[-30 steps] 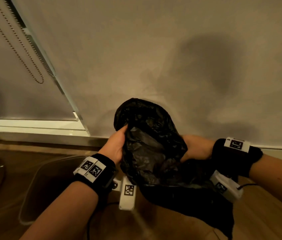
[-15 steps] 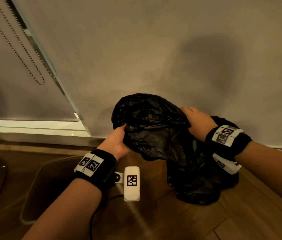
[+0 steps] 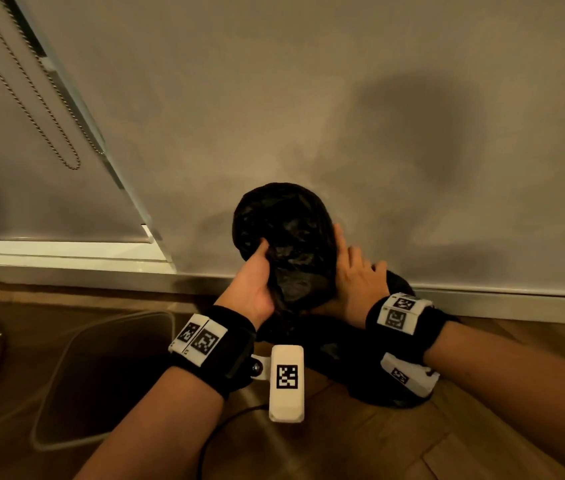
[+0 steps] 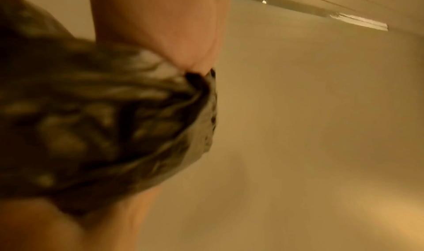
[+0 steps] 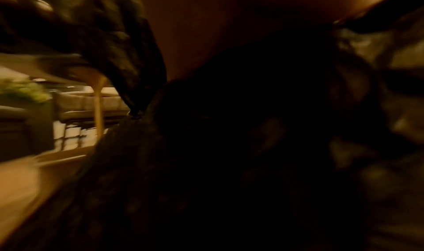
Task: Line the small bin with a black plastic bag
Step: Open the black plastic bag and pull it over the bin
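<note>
I hold a crumpled black plastic bag (image 3: 288, 244) up in front of the wall, between both hands. My left hand (image 3: 253, 282) grips its left edge with the thumb pressed on the plastic. In the left wrist view that thumb pinches the bag (image 4: 103, 118). My right hand (image 3: 354, 271) holds the right side, index finger pointing up along it and the other fingers curled. The bag's lower part sags under my right wrist. The right wrist view is dark and filled by the bag (image 5: 229, 164). The small translucent bin (image 3: 56, 379) stands on the floor, left of my left forearm.
A grey wall with a skirting board (image 3: 482, 303) runs close behind the bag. A blind's bead chain (image 3: 31, 91) hangs at the upper left. The floor (image 3: 412, 445) is wooden. A dark cable (image 3: 218, 427) trails under my left forearm.
My right hand has come down and in toward the left hand, so the bag is bunched narrower between them. The left hand has stayed on its edge and lifted slightly.
</note>
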Tool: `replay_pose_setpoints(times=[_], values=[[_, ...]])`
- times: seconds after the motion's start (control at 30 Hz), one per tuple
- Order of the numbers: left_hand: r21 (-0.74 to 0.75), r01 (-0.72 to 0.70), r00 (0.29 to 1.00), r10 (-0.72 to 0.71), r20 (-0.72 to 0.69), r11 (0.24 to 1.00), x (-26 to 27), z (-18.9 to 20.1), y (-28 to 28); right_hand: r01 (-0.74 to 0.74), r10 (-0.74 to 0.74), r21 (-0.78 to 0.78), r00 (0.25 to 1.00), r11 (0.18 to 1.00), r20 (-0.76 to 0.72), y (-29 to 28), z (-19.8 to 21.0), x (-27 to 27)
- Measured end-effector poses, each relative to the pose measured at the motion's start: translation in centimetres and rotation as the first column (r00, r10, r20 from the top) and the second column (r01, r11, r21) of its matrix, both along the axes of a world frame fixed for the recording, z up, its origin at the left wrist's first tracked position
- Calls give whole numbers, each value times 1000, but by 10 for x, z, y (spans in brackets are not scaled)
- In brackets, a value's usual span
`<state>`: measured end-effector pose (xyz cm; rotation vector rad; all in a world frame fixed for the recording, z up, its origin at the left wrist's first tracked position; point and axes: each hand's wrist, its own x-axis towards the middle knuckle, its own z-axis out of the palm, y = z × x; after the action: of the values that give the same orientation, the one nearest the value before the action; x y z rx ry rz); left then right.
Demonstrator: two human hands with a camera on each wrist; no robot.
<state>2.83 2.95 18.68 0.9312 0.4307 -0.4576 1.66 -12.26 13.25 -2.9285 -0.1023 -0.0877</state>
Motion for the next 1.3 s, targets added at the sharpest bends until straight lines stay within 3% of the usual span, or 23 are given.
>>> replay_pose_setpoints(times=[0.1,0.17,0.23,0.33,0.43,0.57,0.73,0.83,1.03,1.13,1.23,1.3], values=[[113,170,986,-169,-15,979,-2,-5,12,76,-31,258,984,963,-174,-20,-4,18],[224,328,944,-320,-73,918,-7,-14,20,42,128,512,948,858,-291,-28,1,27],[261,403,915,-382,-131,877,-11,-24,25,105,262,698,879,708,-398,-34,12,30],[185,269,962,-258,-85,945,-8,-37,31,365,337,787,755,497,-562,-42,37,27],[84,138,990,-137,-12,987,-9,-41,28,467,272,802,771,372,-575,-46,39,29],[30,128,992,-128,-3,991,-9,-44,23,552,234,792,760,261,-607,-47,28,33],[74,149,989,-149,-8,986,-8,-42,53,569,85,802,803,181,-590,-77,24,45],[151,147,989,-149,2,978,-8,-45,73,553,0,813,827,182,-563,-94,26,47],[314,177,983,-186,-2,933,-2,-33,66,324,147,919,921,226,-361,-81,32,43],[455,155,980,-195,41,877,3,-35,58,234,208,922,929,307,-305,-65,41,43],[449,202,960,-267,86,870,5,-34,48,210,209,921,935,329,-288,-51,50,40],[378,290,921,-364,138,879,0,-28,35,255,325,909,873,331,-364,-37,51,32]])
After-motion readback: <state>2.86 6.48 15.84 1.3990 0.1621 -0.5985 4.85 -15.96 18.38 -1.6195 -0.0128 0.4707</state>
